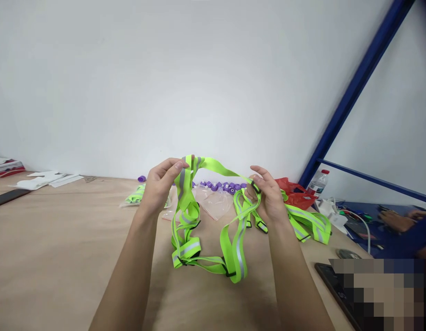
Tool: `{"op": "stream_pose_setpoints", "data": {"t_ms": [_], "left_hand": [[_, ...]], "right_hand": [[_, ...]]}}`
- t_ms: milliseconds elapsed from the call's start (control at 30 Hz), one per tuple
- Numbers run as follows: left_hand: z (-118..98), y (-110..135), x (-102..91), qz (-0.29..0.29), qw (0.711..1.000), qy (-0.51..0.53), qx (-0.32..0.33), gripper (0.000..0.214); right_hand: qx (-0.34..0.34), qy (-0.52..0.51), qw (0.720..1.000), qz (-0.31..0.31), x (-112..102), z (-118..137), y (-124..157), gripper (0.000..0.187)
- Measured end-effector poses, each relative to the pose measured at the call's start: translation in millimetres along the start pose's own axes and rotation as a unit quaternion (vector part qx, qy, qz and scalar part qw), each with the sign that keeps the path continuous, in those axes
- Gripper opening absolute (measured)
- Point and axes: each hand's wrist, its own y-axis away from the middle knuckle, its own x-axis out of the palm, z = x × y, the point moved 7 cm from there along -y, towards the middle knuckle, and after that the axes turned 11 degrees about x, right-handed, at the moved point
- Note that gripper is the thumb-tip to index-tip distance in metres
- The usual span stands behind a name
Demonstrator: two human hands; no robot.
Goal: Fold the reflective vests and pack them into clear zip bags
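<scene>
My left hand (160, 185) pinches the top of a neon-green strap harness with grey reflective stripes (192, 230), lifted above a wooden table (61, 239). My right hand (267, 193) grips another part of the same strap near a black buckle. The strap stretches between both hands, and its loops hang down onto the table. Both hands are closed on it.
More green straps (311, 224) lie right of my right hand. Behind are a bagged strap (136, 195), clear bags (215, 202), purple caps (221, 186), a red bag (296, 192) and a bottle (318, 182). Another person's hand (397, 219) rests at the far right. A phone (332, 280) lies near.
</scene>
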Motion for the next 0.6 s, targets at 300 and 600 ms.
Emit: {"op": "stream_pose_setpoints", "data": {"t_ms": [300,600], "left_hand": [[-11.4,2.9,9.5,-0.093,0.992,0.086,0.021,0.044],[-10.2,10.3,32.4,-0.021,0.997,0.071,0.012,0.042]], "right_hand": [[0.156,0.362,0.894,0.215,17.5,-25.6,21.7,0.035],[0.002,0.288,0.957,0.034,26.9,-0.9,14.8,0.036]]}}
